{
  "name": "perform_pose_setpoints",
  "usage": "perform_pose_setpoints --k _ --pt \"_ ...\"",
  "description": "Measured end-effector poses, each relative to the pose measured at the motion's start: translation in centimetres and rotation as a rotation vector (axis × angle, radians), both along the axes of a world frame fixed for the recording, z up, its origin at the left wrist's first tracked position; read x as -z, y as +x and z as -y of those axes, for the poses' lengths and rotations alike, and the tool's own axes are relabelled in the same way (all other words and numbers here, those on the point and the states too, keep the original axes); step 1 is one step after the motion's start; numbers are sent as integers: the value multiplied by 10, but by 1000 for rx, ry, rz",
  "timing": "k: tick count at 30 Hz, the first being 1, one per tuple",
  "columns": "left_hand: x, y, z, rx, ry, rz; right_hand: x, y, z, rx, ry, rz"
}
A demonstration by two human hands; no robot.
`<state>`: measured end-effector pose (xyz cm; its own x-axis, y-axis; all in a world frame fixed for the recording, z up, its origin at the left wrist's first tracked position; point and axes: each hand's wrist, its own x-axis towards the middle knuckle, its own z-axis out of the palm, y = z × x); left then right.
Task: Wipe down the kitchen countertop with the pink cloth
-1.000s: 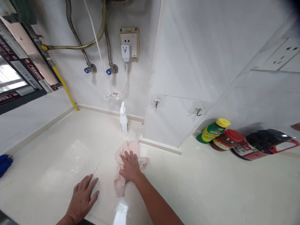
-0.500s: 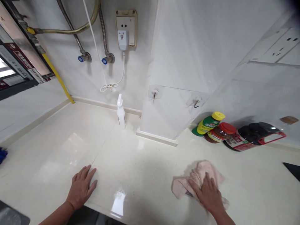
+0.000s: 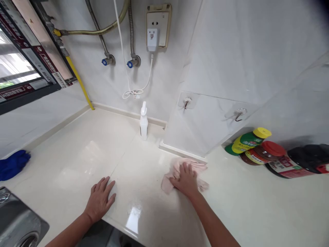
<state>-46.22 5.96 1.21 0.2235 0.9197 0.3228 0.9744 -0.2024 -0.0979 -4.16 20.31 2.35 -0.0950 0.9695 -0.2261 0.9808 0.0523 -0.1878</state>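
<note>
My left hand (image 3: 100, 199) lies flat on the glossy cream countertop (image 3: 84, 168) near its front edge, fingers spread and holding nothing. A crumpled pink cloth (image 3: 169, 181) is under my right hand (image 3: 187, 180), whose fingers press it against the counter beside the foot of the jutting wall corner. Part of the cloth is hidden by the palm. Behind the hands, a white spray bottle (image 3: 144, 125) stands upright close to the back wall.
At right along the wall are a green-and-yellow bottle (image 3: 244, 143), a red-lidded jar (image 3: 259, 154) and a large dark jug (image 3: 303, 159). Blue cloth (image 3: 15, 164) lies at left, above a metal sink (image 3: 23, 219). Two hooks, pipe valves and a plugged-in cord (image 3: 151, 68) are on the wall.
My right hand has slid the pink cloth leftward and back, toward the wall corner. My left hand stays flat on the counter. The view has turned left, showing more of the blue cloth and sink.
</note>
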Motion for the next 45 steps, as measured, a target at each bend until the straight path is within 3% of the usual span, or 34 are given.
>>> perform_pose_setpoints --k 3,5,8,11,13,15,19,22,24,27,29,31,41,43,45 --pt "0 -1 0 -2 -5 13 -15 -66 -22 -231 -27 -89" --pt "0 -1 0 -9 -10 36 -22 -107 -17 -397 -42 -154" --pt "-1 -2 0 -14 -30 54 -27 -145 16 -595 -38 -280" --pt "-2 -2 0 -25 -48 47 -24 -144 60 -709 -9 -399" --pt "-3 -1 0 -36 -61 51 -17 -121 82 -701 5 -420" --pt "-4 0 0 -44 -80 63 -6 -83 95 -591 30 -371" --pt "-6 3 0 -64 -118 73 23 25 108 -157 138 -159" --pt "-5 4 0 -77 -136 73 41 107 137 127 192 -51" --pt "-5 5 0 -78 -144 74 51 144 171 178 210 -10" --pt "-5 7 0 -76 -151 61 61 160 224 64 198 17" --pt "-6 8 0 -78 -155 50 63 147 245 -4 188 30" --pt "-7 10 0 -78 -160 50 58 118 246 -53 175 31" --pt "-9 9 0 -74 -154 84 -21 -117 153 -638 -31 -396" --pt "-9 8 0 -68 -138 79 -28 -144 144 -716 -31 -460" --pt "-8 7 0 -66 -127 79 -28 -150 131 -771 -22 -479"
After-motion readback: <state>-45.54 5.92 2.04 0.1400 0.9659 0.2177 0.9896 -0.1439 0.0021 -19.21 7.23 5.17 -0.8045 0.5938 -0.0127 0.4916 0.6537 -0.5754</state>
